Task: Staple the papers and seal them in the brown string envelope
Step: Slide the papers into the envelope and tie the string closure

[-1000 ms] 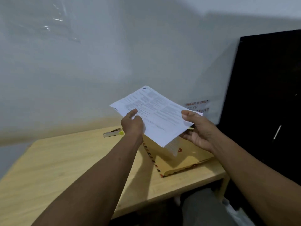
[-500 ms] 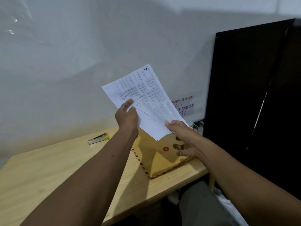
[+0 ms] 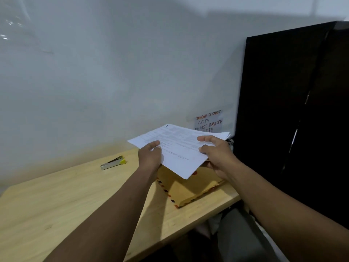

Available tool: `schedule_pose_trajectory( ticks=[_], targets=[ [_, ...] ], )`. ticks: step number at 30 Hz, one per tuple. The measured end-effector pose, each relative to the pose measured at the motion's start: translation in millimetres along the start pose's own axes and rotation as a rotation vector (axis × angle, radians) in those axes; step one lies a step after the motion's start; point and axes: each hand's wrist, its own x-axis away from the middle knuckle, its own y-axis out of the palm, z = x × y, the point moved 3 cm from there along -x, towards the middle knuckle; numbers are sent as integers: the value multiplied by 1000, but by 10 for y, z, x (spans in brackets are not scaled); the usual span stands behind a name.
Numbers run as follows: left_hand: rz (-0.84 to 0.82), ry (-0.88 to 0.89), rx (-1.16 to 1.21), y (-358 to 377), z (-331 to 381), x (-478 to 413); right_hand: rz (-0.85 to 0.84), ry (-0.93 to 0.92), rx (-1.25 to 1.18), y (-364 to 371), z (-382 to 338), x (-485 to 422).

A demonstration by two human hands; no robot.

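Partly hidden: envelope point(image 3: 187, 191) under papers point(image 3: 179, 146).

A wall note point(image 3: 208, 121) reads "JANGAN DI CABUT", "CCTV", "DO NOT TURN OFF", then perhaps "CCTV" again, half hidden. The papers' point(image 3: 177, 146) print is unreadable.

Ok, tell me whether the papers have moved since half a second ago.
Yes. The papers have tipped from steeply raised to nearly flat, now below the handwritten wall note, both hands gripping them.
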Motion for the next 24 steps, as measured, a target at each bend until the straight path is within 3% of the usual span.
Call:
schedule_pose_trajectory(
  ticks=[5,7,11,15,19,24],
  targets=[
    [-202,144,-248,310,-26,289,162,-97,429,-518,-47,190],
    [-234,173,-340,377,-65,469,216,-113,461,-725,-71,274],
    [-97,384,-754,235,-187,802,230,-47,425,-1014,-98,489],
    [-365,432,-1074,97,-472,1058,164,60,400,-1104,10,765],
    [-449,590,-1053,76,-660,1270,182,113,475,-1302,168,881],
    [-461,642,-1089,140,-728,1264,223,100,519,-1545,66,973]
  ],
)
